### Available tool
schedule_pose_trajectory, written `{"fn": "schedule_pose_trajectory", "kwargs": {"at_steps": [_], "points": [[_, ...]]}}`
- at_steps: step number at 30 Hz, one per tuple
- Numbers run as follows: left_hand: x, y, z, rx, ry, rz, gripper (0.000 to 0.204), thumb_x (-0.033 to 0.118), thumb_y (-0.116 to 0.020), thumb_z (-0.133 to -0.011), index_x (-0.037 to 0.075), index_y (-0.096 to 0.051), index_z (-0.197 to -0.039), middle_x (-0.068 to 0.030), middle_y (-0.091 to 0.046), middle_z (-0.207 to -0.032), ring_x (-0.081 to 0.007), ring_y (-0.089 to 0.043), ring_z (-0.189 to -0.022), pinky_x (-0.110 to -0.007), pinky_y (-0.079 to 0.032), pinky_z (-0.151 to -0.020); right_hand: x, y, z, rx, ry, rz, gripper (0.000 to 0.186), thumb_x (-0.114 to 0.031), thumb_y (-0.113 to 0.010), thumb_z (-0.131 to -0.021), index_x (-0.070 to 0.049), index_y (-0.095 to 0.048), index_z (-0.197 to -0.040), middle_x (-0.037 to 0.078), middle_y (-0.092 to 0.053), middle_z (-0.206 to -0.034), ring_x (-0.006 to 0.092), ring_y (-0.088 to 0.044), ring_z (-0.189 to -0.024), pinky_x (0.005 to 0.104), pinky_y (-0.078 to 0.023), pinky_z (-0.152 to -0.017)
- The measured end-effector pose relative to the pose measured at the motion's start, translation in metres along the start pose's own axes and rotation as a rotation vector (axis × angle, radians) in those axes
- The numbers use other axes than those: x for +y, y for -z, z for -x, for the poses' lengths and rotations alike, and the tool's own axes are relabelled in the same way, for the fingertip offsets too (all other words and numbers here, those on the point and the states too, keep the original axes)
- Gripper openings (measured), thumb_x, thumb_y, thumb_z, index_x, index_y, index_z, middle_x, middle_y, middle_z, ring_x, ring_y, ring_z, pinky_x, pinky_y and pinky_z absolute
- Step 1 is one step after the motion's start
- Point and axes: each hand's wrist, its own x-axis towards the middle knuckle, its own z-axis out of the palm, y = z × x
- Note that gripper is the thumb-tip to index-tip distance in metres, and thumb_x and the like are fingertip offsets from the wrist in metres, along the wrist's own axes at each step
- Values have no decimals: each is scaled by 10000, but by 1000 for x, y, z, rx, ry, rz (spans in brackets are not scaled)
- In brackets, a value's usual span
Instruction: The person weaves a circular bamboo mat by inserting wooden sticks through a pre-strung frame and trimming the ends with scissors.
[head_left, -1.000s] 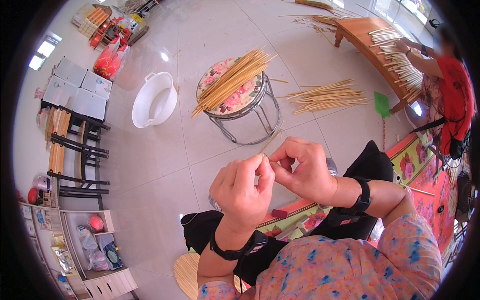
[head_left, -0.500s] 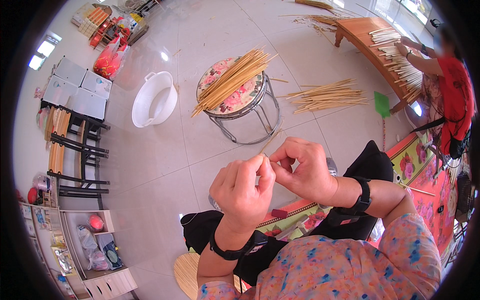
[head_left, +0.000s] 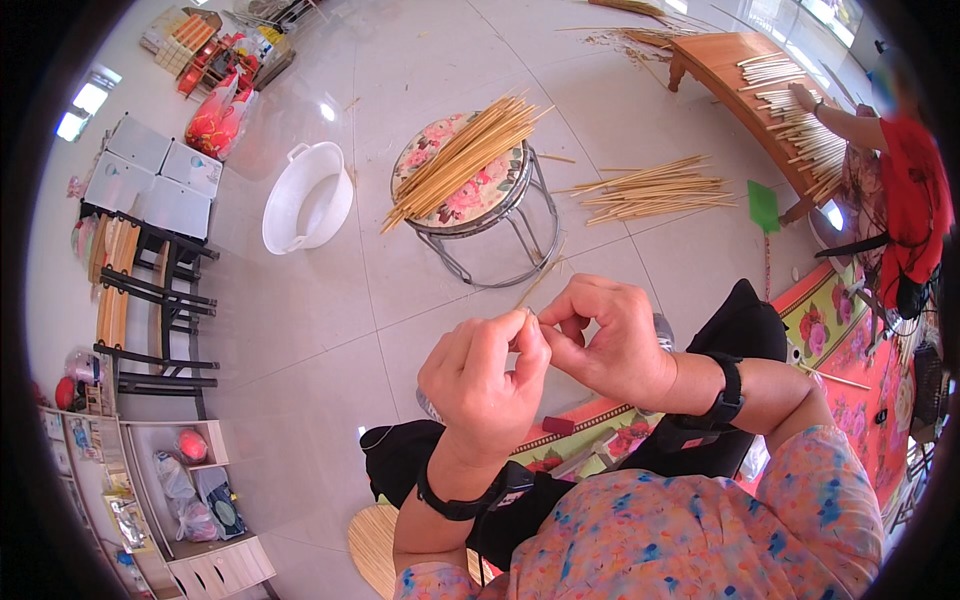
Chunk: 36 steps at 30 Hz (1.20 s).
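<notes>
my left hand (head_left: 485, 375) and my right hand (head_left: 610, 335) are both pinched nearly closed, meeting at the near end of 1 thin straw strand (head_left: 541, 284) that pokes out past my fingertips toward the stool (head_left: 490, 192). can't tell exactly how each thumb grips it, my knuckles hide that. how far along? i'd guess this strand is mid-work, and there's nothing in my fingers i'd call finished. 1 bundle of straws (head_left: 465, 165) lies loose on the stool and another straw pile (head_left: 655, 190) sits on the floor (head_left: 300, 400), so plenty looks unworked. containers: the white basin (head_left: 284, 190) shows only its white inside, and the shelf unit (head_left: 215, 562) holds plastic bags (head_left: 195, 520) plus 1 red round thing (head_left: 193, 446).
</notes>
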Motion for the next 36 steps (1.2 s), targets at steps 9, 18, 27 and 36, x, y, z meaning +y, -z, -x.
{"fn": "schedule_pose_trajectory", "kwargs": {"at_steps": [9,18,27,36], "points": [[0,1,0,-4,10,19,122,-64,-681,-752,7,-590,-793,-70,-592,-645,-159,-558,-525,-257,-444,-502,0,-1,0,-1,5,1,127,-61,-747,-685,-26,-632,-727,68,-538,-601,175,-518,-505,300,-426,-488],[0,0,1,2,20,28,110,-59,-682,-756,1,-602,-801,-74,-608,-658,-159,-571,-535,-255,-453,-510,0,-1,0,-7,12,2,129,-65,-747,-679,-31,-631,-723,66,-534,-596,181,-518,-505,302,-425,-492],[-5,-4,3,37,24,114,144,-13,-710,-752,23,-628,-864,-73,-590,-643,-218,-557,-516,-305,-423,-461,1,1,-1,-22,48,7,123,-66,-741,-681,-38,-632,-731,65,-533,-600,190,-526,-512,305,-435,-492],[0,-2,2,-10,135,194,95,-24,-688,-783,10,-635,-855,-80,-624,-673,-186,-591,-531,-273,-440,-479,-2,3,-1,-43,71,25,113,-54,-731,-688,-41,-626,-726,69,-547,-640,182,-529,-509,297,-435,-483]]}}
